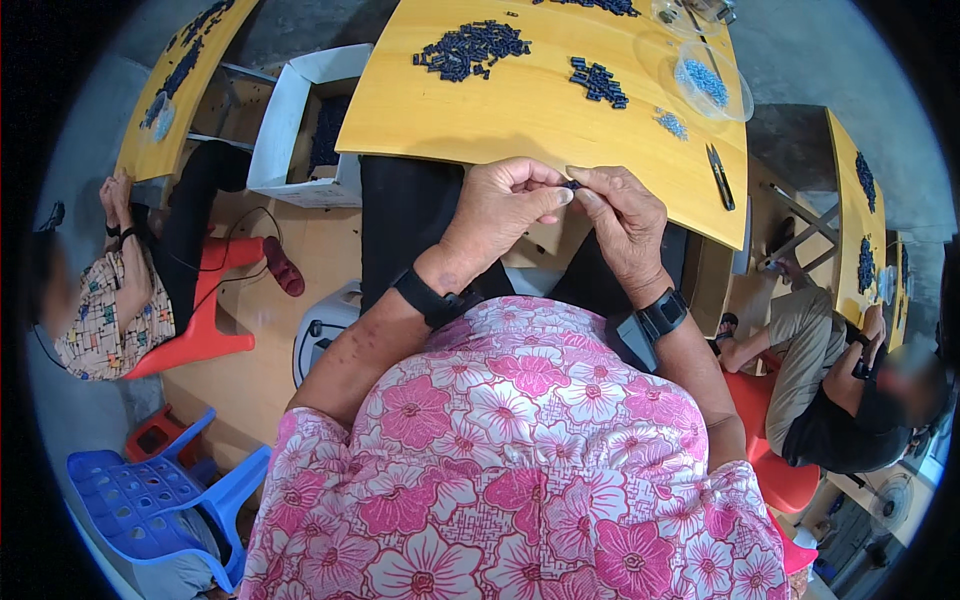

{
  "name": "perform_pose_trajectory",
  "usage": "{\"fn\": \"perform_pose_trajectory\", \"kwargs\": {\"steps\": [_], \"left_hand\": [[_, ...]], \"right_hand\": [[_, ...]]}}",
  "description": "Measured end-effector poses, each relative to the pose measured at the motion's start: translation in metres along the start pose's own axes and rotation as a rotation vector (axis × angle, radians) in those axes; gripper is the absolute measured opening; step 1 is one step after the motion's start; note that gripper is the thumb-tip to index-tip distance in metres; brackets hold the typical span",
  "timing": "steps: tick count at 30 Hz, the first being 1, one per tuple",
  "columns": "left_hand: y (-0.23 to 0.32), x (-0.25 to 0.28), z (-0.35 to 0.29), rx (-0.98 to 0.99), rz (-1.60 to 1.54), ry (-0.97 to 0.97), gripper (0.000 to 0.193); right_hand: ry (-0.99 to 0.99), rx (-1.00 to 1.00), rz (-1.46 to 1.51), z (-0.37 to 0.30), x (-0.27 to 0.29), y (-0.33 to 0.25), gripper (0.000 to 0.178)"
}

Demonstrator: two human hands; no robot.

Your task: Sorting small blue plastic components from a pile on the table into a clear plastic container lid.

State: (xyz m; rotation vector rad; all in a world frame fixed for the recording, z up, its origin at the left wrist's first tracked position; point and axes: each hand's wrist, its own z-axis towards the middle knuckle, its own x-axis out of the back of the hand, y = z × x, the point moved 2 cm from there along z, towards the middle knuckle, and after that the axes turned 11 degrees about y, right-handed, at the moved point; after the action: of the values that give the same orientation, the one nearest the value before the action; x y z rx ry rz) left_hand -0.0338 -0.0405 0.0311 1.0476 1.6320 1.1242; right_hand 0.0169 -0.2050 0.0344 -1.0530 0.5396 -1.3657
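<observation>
A small dark part pinched between both my hands, just off the near edge of the surface

Head view: my left hand (500, 205) and right hand (625, 215) meet fingertip to fingertip, fingers narrow, closed on one small dark part (572, 185); it lies between the two thumbs, and I cannot tell its long axis, since it is too small here. Both hands are equally near it. Ahead on the yellow surface (520, 110) lie a big heap of dark parts (470, 48) and a smaller heap (598, 82), well apart from my fingers. A clear dish (735, 105) on the far right of the surface holds pale blue bits (706, 80); dark snips (720, 176) lie near the right edge
</observation>
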Motion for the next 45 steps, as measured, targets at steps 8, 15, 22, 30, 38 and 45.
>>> {"fn": "perform_pose_trajectory", "kwargs": {"steps": [8, 15, 22, 30, 38, 45], "left_hand": [[0.002, 0.009, 0.036, -0.161, 0.264, 0.065, 0.011], [-0.005, 0.011, 0.06, -0.179, 0.336, 0.104, 0.011], [-0.017, 0.012, 0.068, -0.135, 0.301, 0.095, 0.009], [-0.004, 0.013, 0.069, -0.289, 0.475, 0.066, 0.01], [-0.003, 0.013, 0.069, -0.6, 0.725, 0.122, 0.01], [-0.006, 0.012, 0.071, -0.68, 0.758, 0.13, 0.01]], "right_hand": [[0.053, 0.069, -0.18, 0.023, -0.009, 0.018, 0.02], [0.029, 0.034, -0.214, 0.03, -0.022, 0.048, 0.018], [0.019, 0.043, -0.277, 0.034, -0.025, 0.048, 0.011], [-0.017, 0.025, -0.333, 0.034, -0.024, 0.049, 0.012], [0.011, 0.004, -0.276, 0.035, -0.025, 0.05, 0.008], [0.025, -0.116, -0.202, 0.037, -0.026, 0.051, 0.007]]}}
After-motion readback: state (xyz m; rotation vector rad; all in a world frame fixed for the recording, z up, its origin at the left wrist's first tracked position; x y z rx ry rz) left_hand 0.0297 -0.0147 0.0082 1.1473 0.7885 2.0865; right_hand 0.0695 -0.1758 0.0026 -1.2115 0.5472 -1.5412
